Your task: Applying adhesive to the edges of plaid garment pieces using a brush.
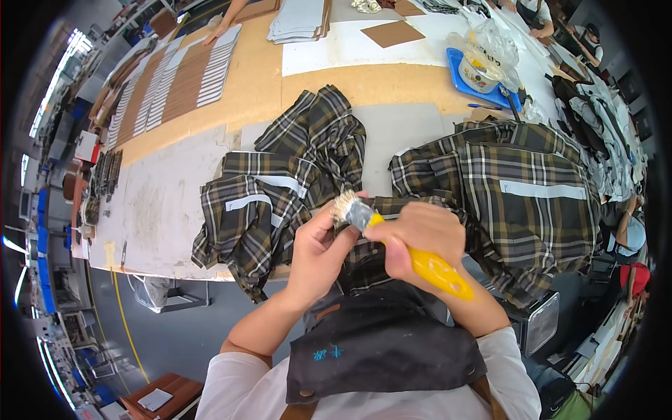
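Observation:
A paintbrush with a yellow handle (pixel 441 273) is gripped in my right hand (pixel 428 236), its metal ferrule and pale bristles pointing up and left. The bristles lie over the fingertips of my left hand (pixel 320 254), which is raised with thumb and fingers together at the plaid cloth; whether it pinches the cloth is hidden. Under and around both hands lie dark plaid fabric pieces (pixel 247 236) with pale strips on them. A larger plaid heap (pixel 530 220) with one long pale strip (pixel 543 190) rests to the right.
Across the worktable (pixel 157 210) are a blue tray (pixel 485 97) holding a white tub (pixel 478 76) and plastic bag, a blue pen (pixel 484 106), stacked sheets (pixel 299 21) and striped brown panels (pixel 184 79). A co-worker's hand (pixel 215 35) touches the panels. Other people are at the upper right.

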The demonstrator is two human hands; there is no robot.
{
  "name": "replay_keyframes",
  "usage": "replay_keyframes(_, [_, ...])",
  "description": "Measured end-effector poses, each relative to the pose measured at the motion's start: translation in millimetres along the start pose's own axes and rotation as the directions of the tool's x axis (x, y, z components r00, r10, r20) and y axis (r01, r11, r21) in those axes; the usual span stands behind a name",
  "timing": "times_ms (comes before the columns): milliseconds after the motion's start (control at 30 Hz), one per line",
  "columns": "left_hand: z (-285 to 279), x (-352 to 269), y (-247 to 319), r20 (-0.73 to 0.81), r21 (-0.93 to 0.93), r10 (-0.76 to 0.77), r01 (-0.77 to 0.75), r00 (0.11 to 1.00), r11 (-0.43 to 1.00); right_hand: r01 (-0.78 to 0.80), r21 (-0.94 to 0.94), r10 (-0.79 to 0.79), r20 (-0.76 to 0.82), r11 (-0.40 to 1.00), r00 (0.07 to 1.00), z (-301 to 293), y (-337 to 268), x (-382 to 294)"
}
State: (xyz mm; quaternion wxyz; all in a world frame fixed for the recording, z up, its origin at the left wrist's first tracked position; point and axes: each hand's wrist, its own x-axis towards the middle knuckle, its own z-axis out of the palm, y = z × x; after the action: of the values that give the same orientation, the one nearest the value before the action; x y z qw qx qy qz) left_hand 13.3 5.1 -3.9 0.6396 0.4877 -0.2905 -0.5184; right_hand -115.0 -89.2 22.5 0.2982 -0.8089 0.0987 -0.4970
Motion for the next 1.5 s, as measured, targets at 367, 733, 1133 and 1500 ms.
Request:
replay_keyframes(367, [2, 1, 4, -0.023, 0.014, 0.077, -0.077, 0.997, 0.997, -0.023, -0.103, 0.029, 0.053, 0.994, 0.998, -8, -6, -6])
replay_keyframes(733, [12, -19, 35, 0.016, 0.003, 0.406, -0.406, 0.914, 0.914, -0.160, 0.166, 0.157, 0.032, 0.973, 0.987, 18, -33, 5])
replay_keyframes(1133, [2, -34, 52, 0.264, 0.708, 0.859, -0.693, 0.438, 0.135, 0.022, 0.194, -0.008, -0.071, 0.981, 0.997, 16, -38, 5])
replay_keyframes(1500, [-5, -54, 54, 0.106, 0.556, 0.652, -0.588, 0.751, 0.587, -0.102, 0.571, 0.077, 0.068, 0.815, 0.995, 15, -34, -13])
